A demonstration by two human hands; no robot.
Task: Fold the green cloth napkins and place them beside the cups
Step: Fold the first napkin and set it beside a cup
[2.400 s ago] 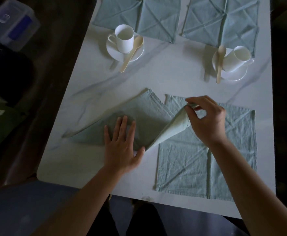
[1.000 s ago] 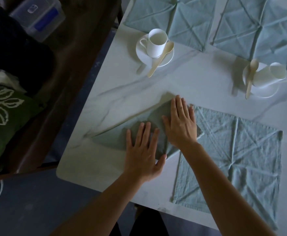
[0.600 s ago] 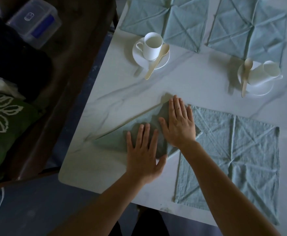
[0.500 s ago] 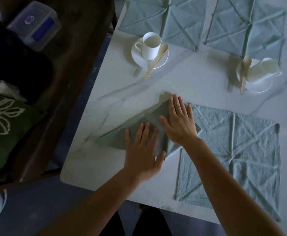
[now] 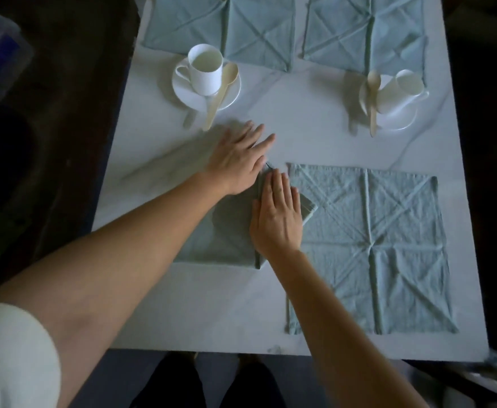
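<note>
Folded napkin [image 5: 226,231] flat under both hands, L [image 5: 238,163] & R [image 5: 276,219].

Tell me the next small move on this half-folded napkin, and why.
Probably sweep the left hand outward along the folded napkin to set the crease while the right hand pins it. Both hands lie flat on it and grip nothing, and its right corner overlaps the spread napkin, so the fold looks unfinished.
</note>
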